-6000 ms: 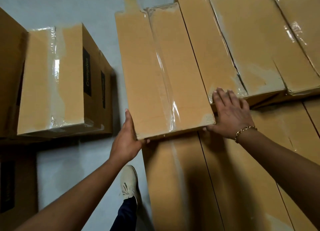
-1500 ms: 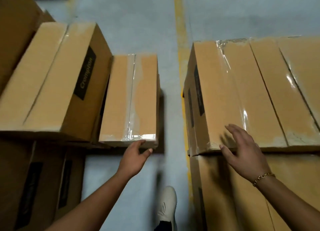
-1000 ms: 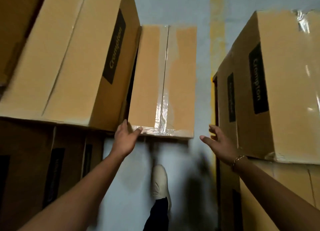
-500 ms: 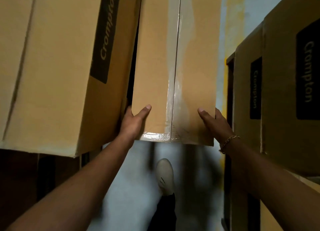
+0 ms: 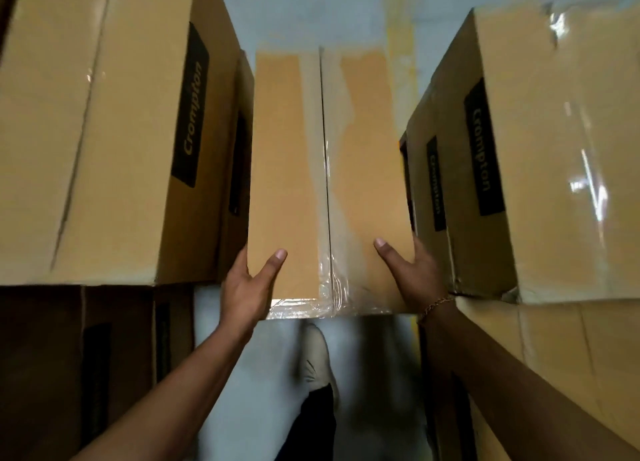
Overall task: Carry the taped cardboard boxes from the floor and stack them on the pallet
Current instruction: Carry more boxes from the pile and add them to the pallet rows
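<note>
A long taped cardboard box [image 5: 287,169] lies in the middle of the view, clear tape running down its top seam. My left hand [image 5: 246,287] grips its near left corner, thumb on top and fingers down the side. My right hand [image 5: 412,273] grips the near right corner the same way, with a bracelet at the wrist. To the right stands the stack of taped boxes [image 5: 554,169], its top box printed Crompton. The pallet beneath the stack is hidden.
A large Crompton box [image 5: 104,131] sits close on the left, resting on darker boxes [image 5: 69,374]. Grey floor [image 5: 311,13] with a yellow line [image 5: 401,27] shows beyond. My shoe [image 5: 317,360] stands on the floor in the narrow gap between the stacks.
I turned from the stack to the floor box. Both hands have closed on its near corners, and the box now looks nearer and larger than half a second ago.
</note>
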### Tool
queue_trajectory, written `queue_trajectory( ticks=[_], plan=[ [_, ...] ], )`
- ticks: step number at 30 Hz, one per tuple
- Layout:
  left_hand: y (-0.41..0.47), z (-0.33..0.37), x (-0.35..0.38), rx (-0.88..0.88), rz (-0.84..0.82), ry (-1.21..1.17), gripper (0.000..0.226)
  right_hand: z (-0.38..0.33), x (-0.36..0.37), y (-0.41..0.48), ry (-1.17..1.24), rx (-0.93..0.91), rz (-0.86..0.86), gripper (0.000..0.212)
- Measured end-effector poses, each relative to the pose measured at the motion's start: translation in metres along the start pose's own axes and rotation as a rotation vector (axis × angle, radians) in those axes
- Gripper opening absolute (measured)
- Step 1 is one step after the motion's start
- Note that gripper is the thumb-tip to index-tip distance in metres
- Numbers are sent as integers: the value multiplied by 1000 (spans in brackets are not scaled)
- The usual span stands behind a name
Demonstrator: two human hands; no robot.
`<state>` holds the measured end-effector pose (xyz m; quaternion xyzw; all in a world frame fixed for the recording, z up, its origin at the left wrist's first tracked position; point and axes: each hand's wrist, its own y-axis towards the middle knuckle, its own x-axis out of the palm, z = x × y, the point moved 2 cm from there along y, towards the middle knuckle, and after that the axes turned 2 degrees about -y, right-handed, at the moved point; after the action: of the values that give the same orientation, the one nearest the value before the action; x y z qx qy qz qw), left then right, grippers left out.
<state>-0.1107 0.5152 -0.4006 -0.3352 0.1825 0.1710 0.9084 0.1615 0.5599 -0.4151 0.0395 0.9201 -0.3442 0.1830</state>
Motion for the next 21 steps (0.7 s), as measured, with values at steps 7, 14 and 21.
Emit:
queue_trajectory(
  ticks=[7, 14, 21],
  plan=[
    [-157, 74, -50, 143, -24, 17, 52, -47, -104, -160, 4, -71, 7, 86],
    [-376, 125, -112, 306, 29, 47, 61, -57, -209, -355, 80, -182, 31, 108],
    [-536, 128, -144, 431, -37, 71, 81, -25, -289, -533, 192, -299, 77, 49]
  ],
)
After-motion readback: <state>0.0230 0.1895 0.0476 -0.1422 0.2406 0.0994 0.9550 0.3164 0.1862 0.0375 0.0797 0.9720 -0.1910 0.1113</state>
